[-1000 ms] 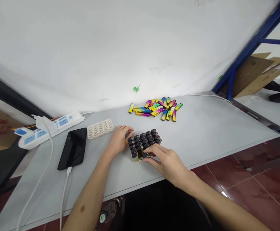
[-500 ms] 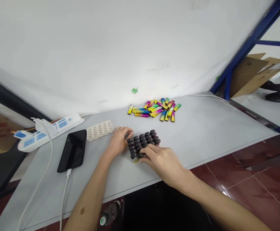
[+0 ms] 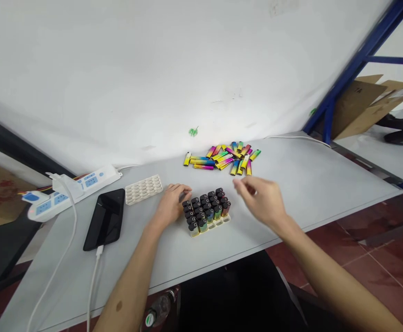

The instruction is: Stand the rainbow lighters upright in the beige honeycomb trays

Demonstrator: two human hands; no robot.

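Tubes (image 3: 217, 212) stand packed upright in the tray (image 3: 215, 225), three near slots bare, and a low swing by the right hand (image 3: 265, 198) could topple the front ones! That hand's over the desk (image 3: 301, 170), right of the tray, forearm slanting from lower right, fingers curled (pinching anything? can't tell). Left hand (image 3: 170, 203) beside the tray, fingers bent together, grip unclear.

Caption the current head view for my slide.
Left hand beside a tray of upright black-topped tubes, right hand apart from it, loose multicolored tubes behind.
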